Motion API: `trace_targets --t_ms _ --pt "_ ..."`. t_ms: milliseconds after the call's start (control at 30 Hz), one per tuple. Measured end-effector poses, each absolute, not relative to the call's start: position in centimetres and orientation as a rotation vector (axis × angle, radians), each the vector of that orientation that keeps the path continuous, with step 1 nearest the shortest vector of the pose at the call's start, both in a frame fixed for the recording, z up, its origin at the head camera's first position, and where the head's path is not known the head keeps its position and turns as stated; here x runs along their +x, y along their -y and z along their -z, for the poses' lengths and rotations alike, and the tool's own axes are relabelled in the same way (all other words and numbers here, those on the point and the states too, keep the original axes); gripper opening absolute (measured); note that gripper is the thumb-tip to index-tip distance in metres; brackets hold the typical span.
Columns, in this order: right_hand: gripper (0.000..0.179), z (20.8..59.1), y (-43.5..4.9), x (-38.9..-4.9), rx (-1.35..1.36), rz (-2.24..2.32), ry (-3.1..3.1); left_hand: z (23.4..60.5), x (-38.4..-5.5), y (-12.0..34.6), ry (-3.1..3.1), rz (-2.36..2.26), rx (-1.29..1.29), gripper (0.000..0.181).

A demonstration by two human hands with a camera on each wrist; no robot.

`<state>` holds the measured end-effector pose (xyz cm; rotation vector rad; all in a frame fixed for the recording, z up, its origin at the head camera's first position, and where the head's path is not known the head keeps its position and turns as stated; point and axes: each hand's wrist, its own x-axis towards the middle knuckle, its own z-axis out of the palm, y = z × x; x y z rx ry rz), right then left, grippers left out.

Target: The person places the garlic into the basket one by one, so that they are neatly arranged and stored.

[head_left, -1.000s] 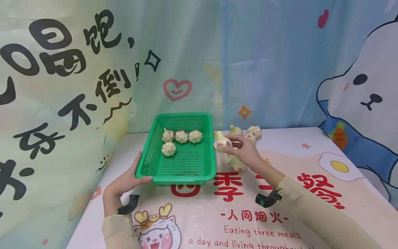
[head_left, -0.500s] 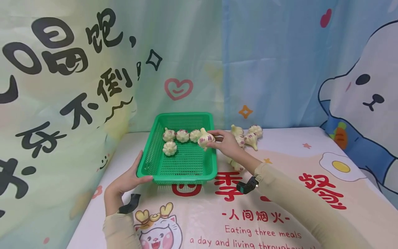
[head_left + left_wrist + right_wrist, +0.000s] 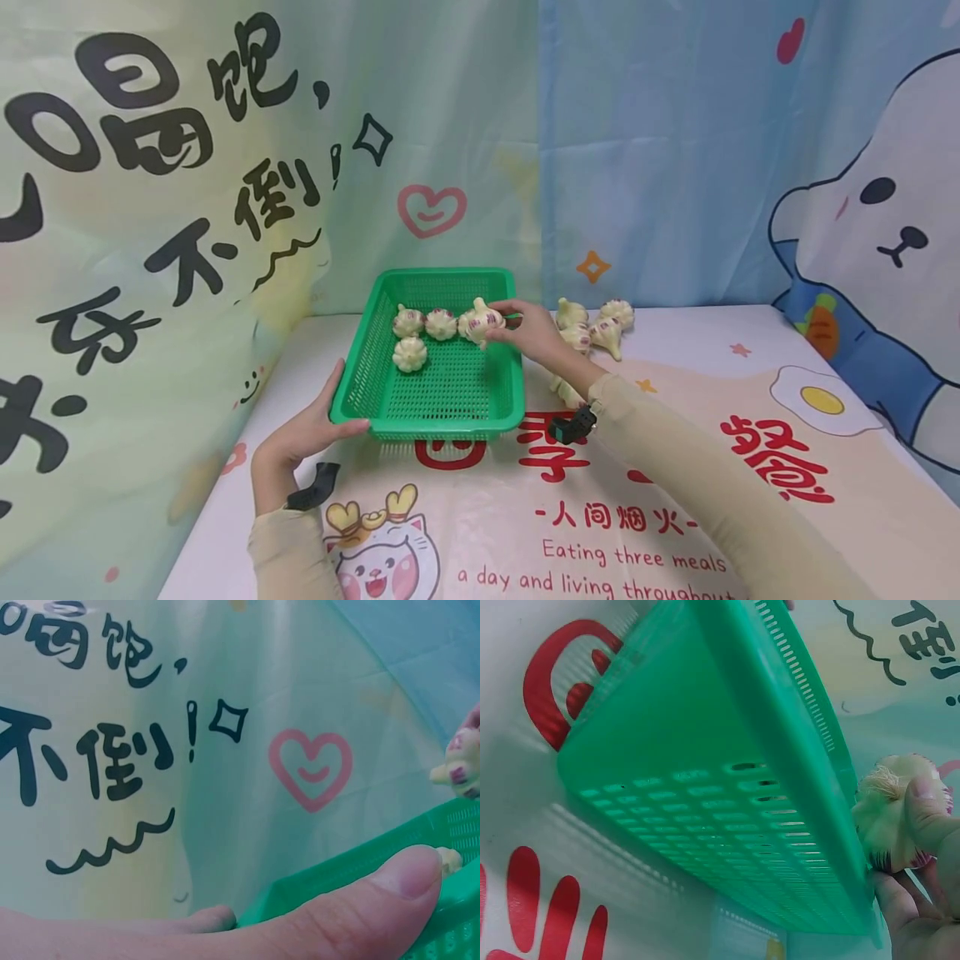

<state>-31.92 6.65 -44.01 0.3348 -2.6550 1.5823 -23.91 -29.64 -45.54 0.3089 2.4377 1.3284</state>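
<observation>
A green plastic basket (image 3: pixel 450 400) stands on the table, with several garlic bulbs (image 3: pixel 409 354) in its left and far part. My left hand (image 3: pixel 307 437) grips its near left corner; in the left wrist view the thumb (image 3: pixel 360 907) lies over the rim. Above the far right part of the basket, my right hand (image 3: pixel 534 333) pinches a garlic bulb (image 3: pixel 480 322) between thumb and fingers. The right wrist view shows that bulb's root end (image 3: pixel 885 784), just past the basket's side wall. One bulb in the basket is mostly hidden behind the held one.
Right of the basket lies a loose group of garlic bulbs (image 3: pixel 606 333) on the printed tablecloth (image 3: pixel 675 400). One more bulb (image 3: pixel 567 392) sits nearer, partly behind my right forearm. A printed curtain (image 3: pixel 465 125) hangs behind the table.
My right hand has carried the garlic bulb leftward from beside the basket's right rim to over its inside, then slightly farther back. The left hand stays on the basket's corner.
</observation>
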Motion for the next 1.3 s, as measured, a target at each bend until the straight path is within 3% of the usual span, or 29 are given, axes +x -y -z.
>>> trace_targets --t_ms 1300 --pt "0.053 43.2 -3.3 -35.2 0.453 -1.369 2.905 45.8 -24.2 29.8 -2.437 -1.353 0.343 0.111"
